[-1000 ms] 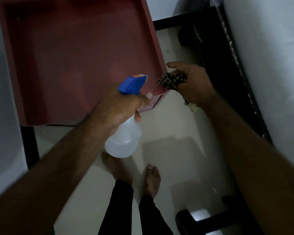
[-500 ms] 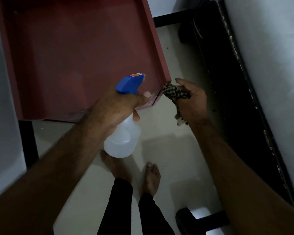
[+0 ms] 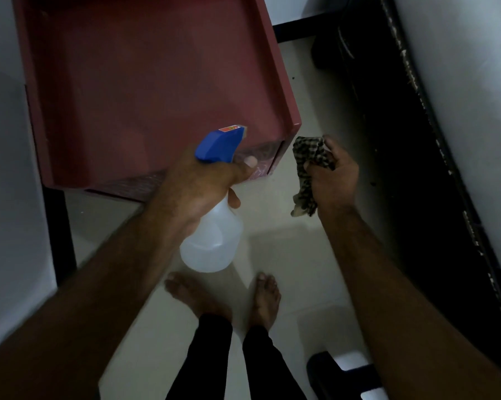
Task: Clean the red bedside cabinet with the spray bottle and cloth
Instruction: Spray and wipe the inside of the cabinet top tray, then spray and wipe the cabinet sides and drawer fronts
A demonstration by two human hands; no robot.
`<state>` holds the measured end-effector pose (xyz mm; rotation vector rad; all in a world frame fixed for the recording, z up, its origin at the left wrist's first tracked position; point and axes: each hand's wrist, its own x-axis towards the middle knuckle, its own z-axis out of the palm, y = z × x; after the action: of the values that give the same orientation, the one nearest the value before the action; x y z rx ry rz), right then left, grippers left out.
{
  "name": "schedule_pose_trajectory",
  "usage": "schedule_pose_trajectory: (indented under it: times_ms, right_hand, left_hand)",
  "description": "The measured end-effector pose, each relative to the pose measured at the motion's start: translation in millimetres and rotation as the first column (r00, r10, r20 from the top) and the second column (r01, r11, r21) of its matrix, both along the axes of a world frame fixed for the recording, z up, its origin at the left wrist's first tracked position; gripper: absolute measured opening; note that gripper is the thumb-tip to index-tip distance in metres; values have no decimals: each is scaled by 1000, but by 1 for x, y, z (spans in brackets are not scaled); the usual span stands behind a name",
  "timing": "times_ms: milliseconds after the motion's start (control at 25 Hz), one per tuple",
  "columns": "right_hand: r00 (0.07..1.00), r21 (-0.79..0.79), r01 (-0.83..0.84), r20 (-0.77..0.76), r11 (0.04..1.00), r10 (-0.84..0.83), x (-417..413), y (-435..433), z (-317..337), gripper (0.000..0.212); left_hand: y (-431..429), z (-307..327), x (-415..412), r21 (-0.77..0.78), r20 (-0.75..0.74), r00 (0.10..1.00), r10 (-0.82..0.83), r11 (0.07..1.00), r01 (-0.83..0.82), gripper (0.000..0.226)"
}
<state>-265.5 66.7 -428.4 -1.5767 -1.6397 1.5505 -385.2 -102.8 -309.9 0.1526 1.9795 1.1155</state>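
Observation:
The red bedside cabinet [image 3: 145, 82] fills the upper left, its flat top ringed by a raised rim. My left hand [image 3: 200, 186] grips the neck of a translucent spray bottle [image 3: 211, 243] with a blue trigger head [image 3: 219, 147], held over the cabinet's near right corner, nozzle pointing up and right across the top. My right hand [image 3: 334, 177] holds a crumpled checked cloth [image 3: 309, 166] just right of that corner, level with the cabinet's side, apart from the red surface by a small gap.
A dark bed frame [image 3: 411, 168] with a white mattress [image 3: 468, 96] runs along the right. Pale tiled floor [image 3: 286, 255] lies between it and the cabinet. My bare feet [image 3: 226, 295] stand below the bottle. A dark object [image 3: 338, 373] sits at the bottom right.
My right hand with the cloth has dropped from the cabinet's right rim to beside its near corner. The left hand and bottle have stayed almost still.

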Motion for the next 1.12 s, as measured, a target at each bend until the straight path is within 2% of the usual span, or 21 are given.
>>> schedule_pose_trajectory:
  times_ms: [120,240,320,480,720,880,1120]
  right_hand:
    - [993,-113,80,-77,990,-89,13,-16,0,71]
    - [964,-263,126,-197,957,-181,24,-37,-2,71]
    - [950,-318,124,-236,940,-206,25,-54,-1,65]
    - [938,-418,38,-299,908,-177,23,-102,-3,42]
    - [862,-683,53,-337,728,-379,32,-176,-37,35]
    - [867,-701,13,-348,713,-358,25,-198,-66,31]
    - [931,-661,-84,-319,746,-178,-4,-202,-107,31]
  left_hand:
    - [-16,-2,7,37,-19,998,61,997,-61,23]
    - [-39,-10,15,51,-44,996,77,996,-74,26]
    - [-58,-17,23,76,-55,996,73,995,-69,20]
    - [-112,-36,39,60,-97,993,66,996,-60,26]
    - [-186,-52,57,67,-137,982,130,990,-122,24]
    - [-228,-75,67,89,-186,975,119,991,-104,28]
    - [-265,-125,73,86,-236,954,187,981,-171,34]
